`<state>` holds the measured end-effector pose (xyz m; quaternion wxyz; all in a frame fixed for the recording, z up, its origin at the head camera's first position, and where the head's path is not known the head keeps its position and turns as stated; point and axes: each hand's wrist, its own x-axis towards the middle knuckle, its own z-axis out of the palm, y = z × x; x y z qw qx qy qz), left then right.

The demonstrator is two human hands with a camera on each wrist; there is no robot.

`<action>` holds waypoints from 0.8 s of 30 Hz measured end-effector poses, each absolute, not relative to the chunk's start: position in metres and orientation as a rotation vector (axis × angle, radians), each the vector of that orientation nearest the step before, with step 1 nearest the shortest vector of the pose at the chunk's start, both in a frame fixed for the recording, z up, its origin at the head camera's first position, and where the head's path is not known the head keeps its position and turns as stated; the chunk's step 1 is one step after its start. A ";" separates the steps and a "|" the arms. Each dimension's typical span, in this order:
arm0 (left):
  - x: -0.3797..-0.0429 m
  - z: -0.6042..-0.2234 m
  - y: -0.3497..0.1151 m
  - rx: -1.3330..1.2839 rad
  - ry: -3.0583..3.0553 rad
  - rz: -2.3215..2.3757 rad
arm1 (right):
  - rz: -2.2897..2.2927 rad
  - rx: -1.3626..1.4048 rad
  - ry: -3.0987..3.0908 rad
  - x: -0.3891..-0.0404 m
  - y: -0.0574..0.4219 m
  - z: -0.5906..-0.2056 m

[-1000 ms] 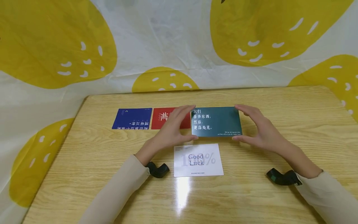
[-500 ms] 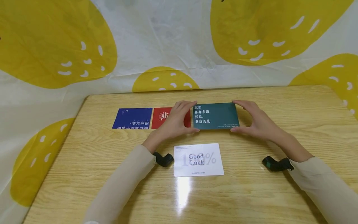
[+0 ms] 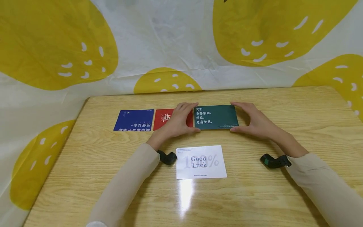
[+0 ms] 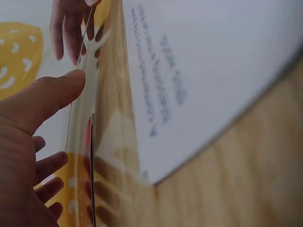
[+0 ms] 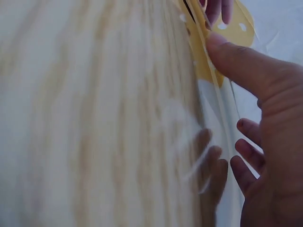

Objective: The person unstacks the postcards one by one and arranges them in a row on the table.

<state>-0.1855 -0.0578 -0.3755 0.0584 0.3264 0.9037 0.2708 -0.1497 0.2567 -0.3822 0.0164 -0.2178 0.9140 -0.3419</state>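
Observation:
A dark green postcard (image 3: 216,119) with white Chinese lettering is held level between both hands at the back of the table. My left hand (image 3: 179,122) pinches its left end, thumb at the near corner and fingers at the far one. At the other end my right hand (image 3: 259,122) holds the card the same way. In the left wrist view the card shows edge-on as a thin line, a little above the tabletop. A red postcard (image 3: 162,120), partly covered by my left hand, lies just left of the green one. Beyond it lies a blue postcard (image 3: 134,118).
Nearer to me, a white "Good Luck" postcard (image 3: 201,170) lies flat on the wooden table (image 3: 244,201). A white cloth (image 3: 170,41) with big yellow fruit shapes hangs behind the table's back edge. Black devices (image 3: 274,161) are strapped at both wrists.
Both hands have carried the green postcard away from me and slightly left, lowering it toward the table beside the red one. The other cards have not moved.

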 end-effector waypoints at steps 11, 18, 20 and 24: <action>-0.188 -0.378 -0.056 0.964 2.750 0.760 | -1.027 -0.711 2.826 -0.152 0.255 -0.386; -0.190 -0.380 -0.057 0.943 2.747 0.756 | -1.017 -0.719 2.823 -0.152 0.253 -0.386; -0.191 -0.381 -0.057 0.938 2.747 0.756 | -1.008 -0.728 2.831 -0.153 0.254 -0.387; -0.191 -0.381 -0.057 0.930 2.751 0.754 | -0.985 -0.753 2.833 -0.155 0.255 -0.387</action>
